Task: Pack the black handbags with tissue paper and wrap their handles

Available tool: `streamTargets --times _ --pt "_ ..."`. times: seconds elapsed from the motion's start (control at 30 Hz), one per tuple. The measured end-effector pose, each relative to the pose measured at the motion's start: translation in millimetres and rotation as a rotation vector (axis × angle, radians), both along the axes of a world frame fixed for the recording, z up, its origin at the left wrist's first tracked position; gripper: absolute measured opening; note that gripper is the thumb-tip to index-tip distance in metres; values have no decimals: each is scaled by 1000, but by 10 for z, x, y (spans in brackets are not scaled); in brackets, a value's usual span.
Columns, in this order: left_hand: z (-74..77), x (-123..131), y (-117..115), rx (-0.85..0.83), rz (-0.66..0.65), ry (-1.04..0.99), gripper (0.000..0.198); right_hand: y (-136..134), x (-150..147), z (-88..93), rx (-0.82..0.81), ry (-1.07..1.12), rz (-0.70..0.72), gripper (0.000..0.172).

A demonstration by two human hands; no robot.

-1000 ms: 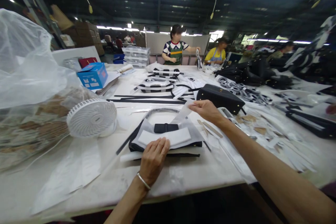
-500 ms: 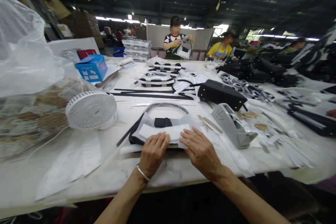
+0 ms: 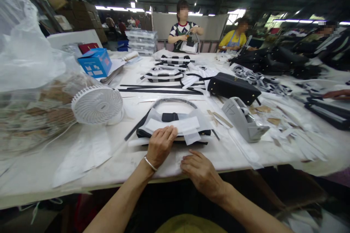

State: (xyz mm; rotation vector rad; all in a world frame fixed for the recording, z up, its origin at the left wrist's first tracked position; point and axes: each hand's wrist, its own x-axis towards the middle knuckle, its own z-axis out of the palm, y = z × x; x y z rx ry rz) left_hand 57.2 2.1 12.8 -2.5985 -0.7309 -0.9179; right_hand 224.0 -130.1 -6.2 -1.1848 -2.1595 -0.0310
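A black handbag (image 3: 169, 133) with a curved handle lies flat on the white table (image 3: 115, 160), partly wrapped in white paper sheets (image 3: 188, 125). My left hand (image 3: 160, 145), a bangle on its wrist, presses down on the bag's near edge with its fingers curled over the paper. Nearer the table's front edge, my right hand (image 3: 201, 173) lies flat on a clear plastic sheet (image 3: 177, 165), fingers stretched out, holding nothing.
A small white fan (image 3: 97, 105) stands left of the bag, before a big clear bag of brown pieces (image 3: 35, 91). A grey tape dispenser (image 3: 243, 120) and another black bag (image 3: 232, 88) sit to the right. Striped bag parts, straps and a blue box (image 3: 95, 62) lie farther back. Other people work across the table.
My right hand left the paper flap it held over the bag, came down onto the bag, then slid back toward the table's front edge. My left hand stayed on the bag.
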Motion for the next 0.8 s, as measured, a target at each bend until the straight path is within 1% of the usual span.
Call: streamTargets --times 0.07,0.13,0.2,0.27,0.37,0.4,0.47,0.53,0.6,0.63,0.7,0.77,0.8 --pt "14 -10 14 3 -6 -2 33 60 111 62 12 52 -25 19" --pt "30 -22 25 3 -12 -1 34 49 280 160 13 65 -27 16" --pt "42 -35 28 1 -23 -2 34 -45 461 249 5 45 -7 17" --pt "42 -45 22 0 -31 -1 34 -204 591 313 -18 8 22 19" --pt "17 -55 1 17 -31 -3 33 -443 636 415 -109 -64 79 13" --pt "4 -56 -5 24 -31 -1 34 -486 621 469 -141 -79 97 11" --pt "-21 -58 -13 34 -33 4 34 -469 580 623 -166 -64 109 16" --pt "-40 -60 -13 41 -34 10 35 -297 551 823 -117 1 59 17" --pt "-50 -63 -8 45 -32 9 35 -3 546 1023 -50 43 -23 18" --pt "-52 -66 -5 45 -33 10 35 169 547 1104 -39 32 -55 21" --pt "-55 -69 -2 48 -33 13 36 514 542 1204 -99 -51 -67 38" --pt "-60 -70 -1 56 -34 17 36 807 515 1222 -237 -158 -49 57" --pt "-64 -69 -1 61 -34 16 36 922 493 1211 -320 -203 -46 62"
